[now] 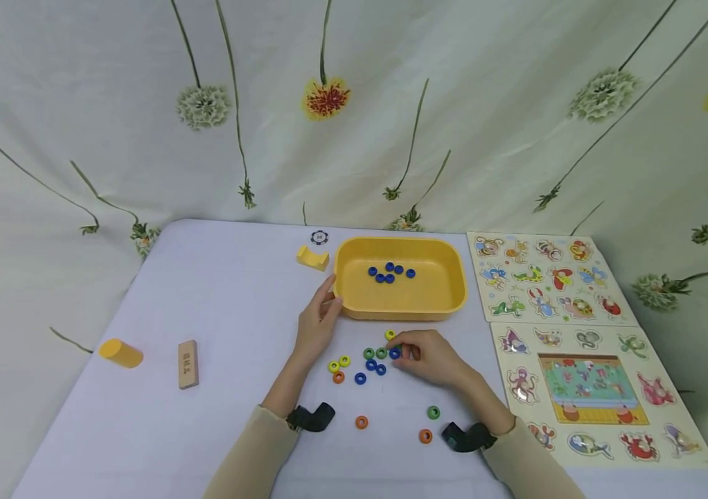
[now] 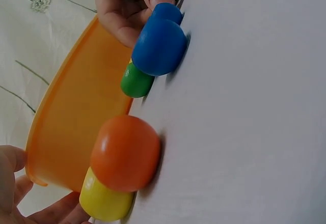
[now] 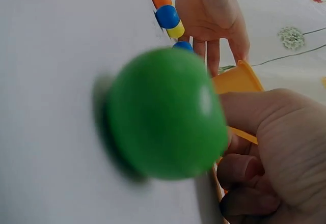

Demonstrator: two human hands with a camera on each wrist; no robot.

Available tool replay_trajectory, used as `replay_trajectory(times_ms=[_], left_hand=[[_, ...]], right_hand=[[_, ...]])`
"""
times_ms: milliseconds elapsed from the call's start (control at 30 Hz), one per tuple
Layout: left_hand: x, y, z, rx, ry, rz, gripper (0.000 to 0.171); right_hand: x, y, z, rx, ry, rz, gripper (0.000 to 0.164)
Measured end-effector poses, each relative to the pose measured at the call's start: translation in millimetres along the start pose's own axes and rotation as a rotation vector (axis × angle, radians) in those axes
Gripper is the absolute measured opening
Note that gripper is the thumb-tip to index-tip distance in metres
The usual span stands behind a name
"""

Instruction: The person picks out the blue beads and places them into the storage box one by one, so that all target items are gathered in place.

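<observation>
Pinching a blue bead (image 1: 395,354) with the right hand (image 1: 427,354), just beside a green bead (image 1: 382,353) near the yellow tray (image 1: 397,314). Touching the tray's left end with the relaxed left hand (image 1: 316,322).

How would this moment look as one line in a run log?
left hand: touches yellow tray | right hand: fingers on blue bead | tray: blue beads inside | table: loose coloured beads

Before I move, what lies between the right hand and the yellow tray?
In the head view, a yellow bead lies between the right hand and the yellow tray.
</observation>
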State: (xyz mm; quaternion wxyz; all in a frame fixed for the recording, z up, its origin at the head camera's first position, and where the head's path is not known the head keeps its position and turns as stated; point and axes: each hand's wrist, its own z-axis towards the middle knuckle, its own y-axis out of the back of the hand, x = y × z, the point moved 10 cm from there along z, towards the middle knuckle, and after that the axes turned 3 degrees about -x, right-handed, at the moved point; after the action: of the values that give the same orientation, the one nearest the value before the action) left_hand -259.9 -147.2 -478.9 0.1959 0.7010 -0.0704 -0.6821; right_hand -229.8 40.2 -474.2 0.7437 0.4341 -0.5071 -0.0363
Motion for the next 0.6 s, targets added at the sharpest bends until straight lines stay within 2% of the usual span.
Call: replay_trajectory(times_ms=[133, 267, 367, 467, 533, 600], left_hand=[[-0.8, -0.1, -0.3, -0.001, -0.002, -0.002, 0.045], [-0.8, -1.8, -0.2, 0.006, 0.004, -0.004, 0.045], [-1.3, -2.5, -0.6, 0.010, 0.008, -0.003, 0.045], [-2.4, -1.7, -0.7, 0.003, -0.003, -0.005, 0.045], [-2.8, -0.5, -0.7, -0.002, -0.009, -0.006, 0.045], [-2.6, 0.6, -0.7, -0.007, -0.012, -0.007, 0.045]], right_hand=[[1.2, 0.6, -0.5, -0.018, 0.008, -0.061, 0.020], [15.6, 12.6, -1.0, -0.064, 0.054, 0.011, 0.020], [36.0, 36.9, 3.8, -0.132, 0.131, 0.115, 0.021], [46.1, 67.6, 17.4, -0.208, 0.169, 0.145, 0.020], [41.1, 84.8, 31.2, -0.249, 0.138, 0.123, 0.020], [28.1, 96.5, 46.2, -0.273, 0.063, 0.077, 0.019]])
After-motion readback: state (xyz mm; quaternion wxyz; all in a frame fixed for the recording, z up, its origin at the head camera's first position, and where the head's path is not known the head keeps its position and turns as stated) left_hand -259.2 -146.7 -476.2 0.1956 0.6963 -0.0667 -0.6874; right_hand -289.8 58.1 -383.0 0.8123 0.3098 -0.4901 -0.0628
